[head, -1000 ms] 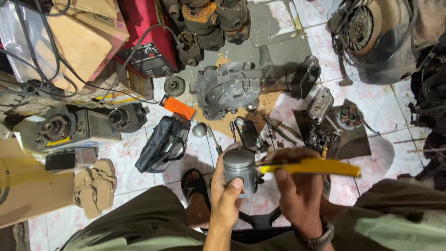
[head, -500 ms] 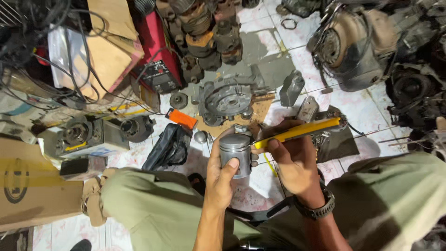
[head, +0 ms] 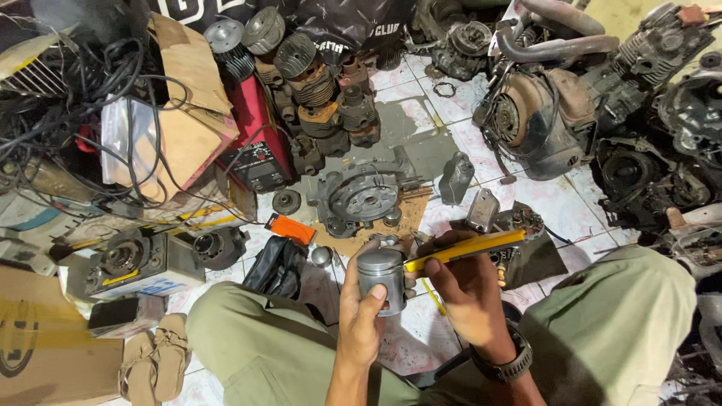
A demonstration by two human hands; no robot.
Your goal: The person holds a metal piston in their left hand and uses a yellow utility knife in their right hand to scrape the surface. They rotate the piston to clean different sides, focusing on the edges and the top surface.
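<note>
My left hand point(head: 359, 316) grips a grey metal piston point(head: 381, 277) upright, thumb on its side, over my lap. My right hand point(head: 465, 289), with a dark watch on the wrist, holds a yellow-handled tool point(head: 466, 248) level, its tip set against the piston's upper right edge. Both hands hover above the tiled floor between my knees in olive trousers.
An engine crankcase point(head: 361, 197) lies on cardboard just beyond the hands, with a black pouch point(head: 278, 267), an orange box point(head: 293, 229) and small parts on a dark plate point(head: 526, 256). Engines point(head: 541, 120) crowd the right, cylinders point(head: 316, 83), cables and boxes the left. Sandals point(head: 154, 365) lie near my left knee.
The view has tilted up and back, showing more of the far floor. The hands keep the piston and yellow tool together; the tool's handle went from level to slightly raised.
</note>
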